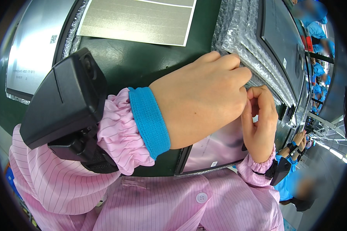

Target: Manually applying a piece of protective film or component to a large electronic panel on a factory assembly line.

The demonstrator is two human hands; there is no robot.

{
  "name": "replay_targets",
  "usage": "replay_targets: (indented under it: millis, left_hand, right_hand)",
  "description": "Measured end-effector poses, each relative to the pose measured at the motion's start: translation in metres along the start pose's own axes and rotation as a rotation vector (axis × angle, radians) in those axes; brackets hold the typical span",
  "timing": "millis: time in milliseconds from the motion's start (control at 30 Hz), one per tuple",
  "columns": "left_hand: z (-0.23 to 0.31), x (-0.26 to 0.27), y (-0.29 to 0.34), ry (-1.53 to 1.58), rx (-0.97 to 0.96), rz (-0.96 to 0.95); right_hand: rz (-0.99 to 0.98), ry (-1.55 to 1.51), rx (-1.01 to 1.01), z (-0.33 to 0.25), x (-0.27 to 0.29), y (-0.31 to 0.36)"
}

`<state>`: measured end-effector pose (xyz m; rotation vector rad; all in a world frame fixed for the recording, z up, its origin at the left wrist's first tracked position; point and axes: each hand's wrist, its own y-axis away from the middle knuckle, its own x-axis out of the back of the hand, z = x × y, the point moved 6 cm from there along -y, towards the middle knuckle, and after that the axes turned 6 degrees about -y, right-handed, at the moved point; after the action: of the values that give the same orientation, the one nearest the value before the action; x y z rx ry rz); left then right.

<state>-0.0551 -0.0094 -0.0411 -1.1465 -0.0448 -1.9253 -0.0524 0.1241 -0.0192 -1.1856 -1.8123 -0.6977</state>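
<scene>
My left hand (204, 92) reaches across the middle, back of the hand up, with its fingers curled down. Its fingertips are hidden, close to the bubble wrap (241, 42) of the stack on the right. My right hand (261, 121) is just beside it, thumb and fingers bent together in a pinch. The two hands meet at the fingers, and whatever is between them is too small or covered to make out. Below them lies a shiny flat panel (216, 150) with a dark edge, near my body and partly covered by my hands.
A beige sheet with a white border (138, 21) lies on the dark green table (131, 57). On the left is a silver panel (36, 46) over bubble wrap. Dark-framed panels (283, 38) top the right stack. People in blue (316, 32) sit further right.
</scene>
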Motion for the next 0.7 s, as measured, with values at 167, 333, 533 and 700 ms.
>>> replay_targets:
  millis: [167, 333, 533, 700]
  left_hand:
    - [0.0, -0.002, 0.001, 0.012, 0.005, 0.001]
    - [0.0, -0.004, 0.0, 0.013, -0.004, -0.014]
    - [0.003, 0.0, 0.003, 0.001, 0.01, 0.0]
    - [-0.001, 0.0, -0.002, 0.024, 0.002, -0.007]
  right_hand:
    - [-0.029, -0.157, -0.107, 0.013, 0.01, 0.004]
    - [0.018, -0.133, -0.049, 0.007, 0.009, 0.005]
    - [0.064, -0.045, -0.001, -0.004, 0.005, 0.004]
    - [0.053, -0.008, -0.011, -0.002, 0.003, 0.0]
